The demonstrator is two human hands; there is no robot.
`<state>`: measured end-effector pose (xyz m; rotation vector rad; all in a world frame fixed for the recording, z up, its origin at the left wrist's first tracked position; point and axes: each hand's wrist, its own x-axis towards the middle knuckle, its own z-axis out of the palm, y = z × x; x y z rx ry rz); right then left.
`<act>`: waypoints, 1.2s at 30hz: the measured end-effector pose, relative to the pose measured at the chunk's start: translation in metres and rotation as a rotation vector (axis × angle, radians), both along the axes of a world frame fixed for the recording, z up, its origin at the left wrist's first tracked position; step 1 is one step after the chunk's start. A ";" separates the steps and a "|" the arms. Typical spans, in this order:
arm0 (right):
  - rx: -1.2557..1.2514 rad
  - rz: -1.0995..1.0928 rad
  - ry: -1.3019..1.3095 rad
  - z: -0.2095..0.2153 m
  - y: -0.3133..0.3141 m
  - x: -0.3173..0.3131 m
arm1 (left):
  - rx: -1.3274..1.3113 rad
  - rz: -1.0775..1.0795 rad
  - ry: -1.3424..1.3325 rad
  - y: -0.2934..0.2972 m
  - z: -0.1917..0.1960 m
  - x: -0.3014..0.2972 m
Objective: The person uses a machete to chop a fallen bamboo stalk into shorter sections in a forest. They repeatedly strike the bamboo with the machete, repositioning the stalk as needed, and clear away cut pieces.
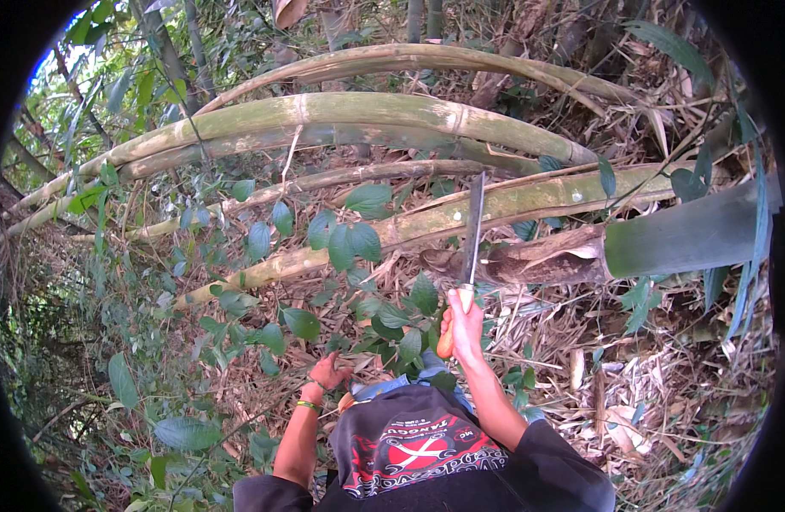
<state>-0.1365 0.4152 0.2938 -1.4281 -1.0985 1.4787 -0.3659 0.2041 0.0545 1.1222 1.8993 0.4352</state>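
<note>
My right hand (464,326) is closed round the orange handle of a long, straight-bladed cutting tool (474,226). Its narrow dark blade points away from me, and its tip overlaps a yellowish bamboo stalk (546,198) in the picture; I cannot tell whether they touch. Whether the blade has teeth is too small to see. Lower and to the left, my left hand (327,372) holds nothing, its fingers loosely apart near my waist, with bands on the wrist. Beside it at my waist shows a small orange piece (346,401), mostly hidden by my shirt.
Thick bent bamboo stalks (341,111) arch across in front of me. From the right comes a green bamboo culm (691,235) with a dry brown sheath (554,256). Leafy plants (354,243) grow between, and dry litter (631,384) covers the ground at right.
</note>
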 end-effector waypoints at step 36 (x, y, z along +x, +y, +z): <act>0.747 -0.047 0.034 0.011 0.058 0.040 | -0.161 0.138 -0.004 -0.045 -0.057 0.015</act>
